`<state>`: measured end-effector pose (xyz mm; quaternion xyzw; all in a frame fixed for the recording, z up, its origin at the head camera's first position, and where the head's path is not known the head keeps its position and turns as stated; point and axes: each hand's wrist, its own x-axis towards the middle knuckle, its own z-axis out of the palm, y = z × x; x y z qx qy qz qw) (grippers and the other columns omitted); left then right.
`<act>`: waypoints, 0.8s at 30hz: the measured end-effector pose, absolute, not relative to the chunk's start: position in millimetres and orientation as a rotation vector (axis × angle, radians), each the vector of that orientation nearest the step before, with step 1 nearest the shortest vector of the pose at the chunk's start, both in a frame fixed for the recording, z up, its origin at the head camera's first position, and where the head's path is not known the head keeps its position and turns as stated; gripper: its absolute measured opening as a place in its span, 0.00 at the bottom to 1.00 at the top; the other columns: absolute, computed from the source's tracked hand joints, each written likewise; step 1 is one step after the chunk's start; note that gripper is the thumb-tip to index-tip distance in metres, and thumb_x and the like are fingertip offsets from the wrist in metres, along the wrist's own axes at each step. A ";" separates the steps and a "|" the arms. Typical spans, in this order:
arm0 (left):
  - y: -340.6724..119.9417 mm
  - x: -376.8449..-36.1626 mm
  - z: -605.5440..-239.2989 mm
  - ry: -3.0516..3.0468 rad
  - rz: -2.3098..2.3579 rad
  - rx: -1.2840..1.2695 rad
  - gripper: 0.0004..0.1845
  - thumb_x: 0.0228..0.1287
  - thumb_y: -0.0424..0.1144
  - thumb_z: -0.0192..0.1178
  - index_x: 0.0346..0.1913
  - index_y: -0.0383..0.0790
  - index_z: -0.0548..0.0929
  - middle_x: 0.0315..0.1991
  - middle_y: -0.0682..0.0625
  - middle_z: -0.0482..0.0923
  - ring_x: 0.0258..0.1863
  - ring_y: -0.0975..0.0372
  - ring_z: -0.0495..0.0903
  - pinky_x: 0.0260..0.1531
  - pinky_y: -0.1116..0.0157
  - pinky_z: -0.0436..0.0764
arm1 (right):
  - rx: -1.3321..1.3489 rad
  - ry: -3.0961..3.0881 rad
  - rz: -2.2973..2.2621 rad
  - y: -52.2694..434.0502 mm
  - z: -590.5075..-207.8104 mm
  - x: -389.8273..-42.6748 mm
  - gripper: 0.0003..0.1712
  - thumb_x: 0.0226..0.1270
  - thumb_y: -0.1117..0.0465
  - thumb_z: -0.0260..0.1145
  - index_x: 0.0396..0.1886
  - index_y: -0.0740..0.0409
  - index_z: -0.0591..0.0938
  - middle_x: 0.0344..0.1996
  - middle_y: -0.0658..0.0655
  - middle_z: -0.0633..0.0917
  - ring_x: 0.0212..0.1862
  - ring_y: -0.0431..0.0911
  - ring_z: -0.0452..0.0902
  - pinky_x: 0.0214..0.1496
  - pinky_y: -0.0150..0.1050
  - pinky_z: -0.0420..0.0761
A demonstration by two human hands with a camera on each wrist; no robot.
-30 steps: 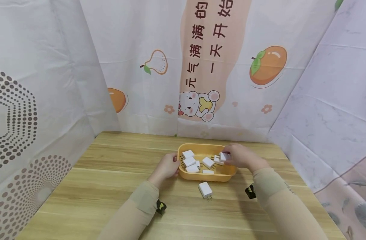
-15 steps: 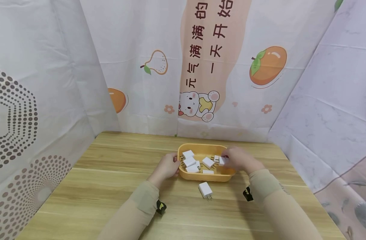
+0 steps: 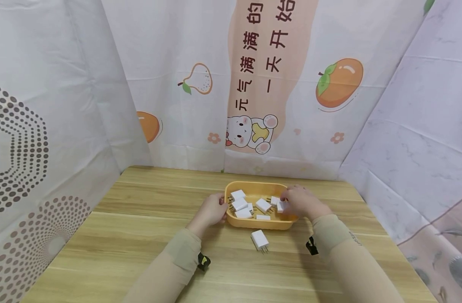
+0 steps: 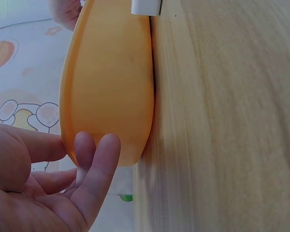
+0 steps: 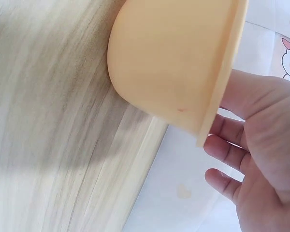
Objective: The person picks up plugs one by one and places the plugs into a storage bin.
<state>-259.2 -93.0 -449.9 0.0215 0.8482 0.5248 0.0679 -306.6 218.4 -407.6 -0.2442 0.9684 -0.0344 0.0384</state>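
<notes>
My left hand [image 3: 212,209] grips the left end of a shallow orange plastic basket [image 3: 256,224]; the left wrist view shows its fingers against the outer wall [image 4: 111,72]. My right hand [image 3: 303,201] reaches over the right end, its fingertips at a white charger plug [image 3: 281,206] low in the basket. From the right wrist, the basket wall [image 5: 169,58] hides that plug and the tips of thumb and forefinger, while the other fingers spread outside the rim. Several more white charger plugs with metal prongs lie in the basket, including one plug [image 3: 263,205] near the middle.
One white charger plug [image 3: 259,239] lies on the wood-grain table [image 3: 151,235], just in front of the basket, prongs toward me. Printed curtains [image 3: 185,126] stand behind the table and along both sides. A black strap piece [image 3: 204,261] hangs at my left wrist.
My right hand has lowered a white charger plug into the right end of the basket and shifted slightly left. The left hand and basket have stayed in place.
</notes>
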 end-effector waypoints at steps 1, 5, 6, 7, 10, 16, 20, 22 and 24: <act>-92.9 -259.2 -449.9 2.556 1.579 0.064 0.20 0.75 0.32 0.52 0.66 0.31 0.75 0.34 0.45 0.73 0.28 0.56 0.82 0.28 0.58 0.87 | -0.750 2.971 -0.101 218.6 -407.7 -306.4 0.18 0.57 0.53 0.76 0.46 0.53 0.87 0.45 0.54 0.82 0.54 0.58 0.74 0.63 0.64 0.68; -92.5 -258.5 -449.4 2.558 1.584 0.069 0.19 0.76 0.32 0.52 0.65 0.30 0.74 0.34 0.45 0.73 0.27 0.57 0.82 0.28 0.58 0.87 | -0.763 2.975 -0.095 219.9 -407.5 -305.9 0.19 0.56 0.55 0.75 0.48 0.54 0.86 0.48 0.55 0.82 0.55 0.58 0.74 0.62 0.65 0.68; -92.4 -258.3 -449.1 2.558 1.584 0.070 0.19 0.76 0.32 0.52 0.66 0.30 0.74 0.34 0.45 0.73 0.27 0.57 0.82 0.28 0.58 0.87 | -0.760 2.976 -0.101 220.3 -407.2 -305.7 0.19 0.56 0.55 0.76 0.48 0.54 0.86 0.48 0.55 0.82 0.55 0.58 0.74 0.62 0.65 0.68; -92.3 -258.1 -449.0 2.560 1.584 0.071 0.19 0.76 0.32 0.52 0.65 0.30 0.74 0.34 0.45 0.74 0.27 0.57 0.82 0.27 0.58 0.87 | -0.762 2.974 -0.103 220.6 -406.9 -305.5 0.19 0.57 0.55 0.75 0.48 0.54 0.86 0.48 0.55 0.82 0.55 0.58 0.74 0.62 0.65 0.68; -92.0 -258.2 -449.0 2.559 1.583 0.069 0.20 0.76 0.32 0.52 0.67 0.31 0.74 0.35 0.45 0.74 0.27 0.58 0.81 0.27 0.59 0.86 | -0.754 2.966 -0.128 221.6 -405.2 -304.3 0.18 0.58 0.55 0.75 0.48 0.54 0.86 0.48 0.55 0.83 0.54 0.58 0.74 0.61 0.65 0.68; -91.8 -258.4 -449.3 2.553 1.587 0.062 0.20 0.76 0.31 0.52 0.66 0.31 0.74 0.35 0.44 0.74 0.27 0.57 0.81 0.27 0.59 0.87 | -0.743 2.963 -0.154 222.5 -402.4 -302.9 0.17 0.61 0.54 0.75 0.47 0.55 0.86 0.47 0.57 0.83 0.53 0.58 0.75 0.60 0.64 0.69; -92.1 -258.2 -448.9 2.546 1.590 0.062 0.19 0.75 0.32 0.52 0.65 0.30 0.74 0.35 0.44 0.74 0.27 0.57 0.81 0.28 0.59 0.86 | -0.760 2.962 -0.138 222.5 -399.7 -302.4 0.16 0.61 0.55 0.75 0.46 0.55 0.86 0.45 0.57 0.83 0.48 0.56 0.76 0.56 0.61 0.72; -92.1 -258.0 -448.8 2.544 1.591 0.062 0.19 0.75 0.32 0.52 0.65 0.30 0.74 0.35 0.44 0.74 0.27 0.57 0.81 0.27 0.59 0.86 | -0.766 2.959 -0.130 222.7 -398.9 -302.4 0.16 0.61 0.55 0.75 0.46 0.55 0.86 0.43 0.57 0.83 0.46 0.55 0.76 0.54 0.60 0.72; -92.0 -258.2 -448.7 2.546 1.589 0.064 0.19 0.75 0.32 0.52 0.64 0.30 0.75 0.35 0.44 0.75 0.27 0.57 0.81 0.27 0.59 0.86 | -0.773 2.960 -0.116 223.0 -398.3 -302.3 0.16 0.61 0.55 0.75 0.46 0.54 0.86 0.43 0.56 0.83 0.46 0.55 0.76 0.53 0.60 0.72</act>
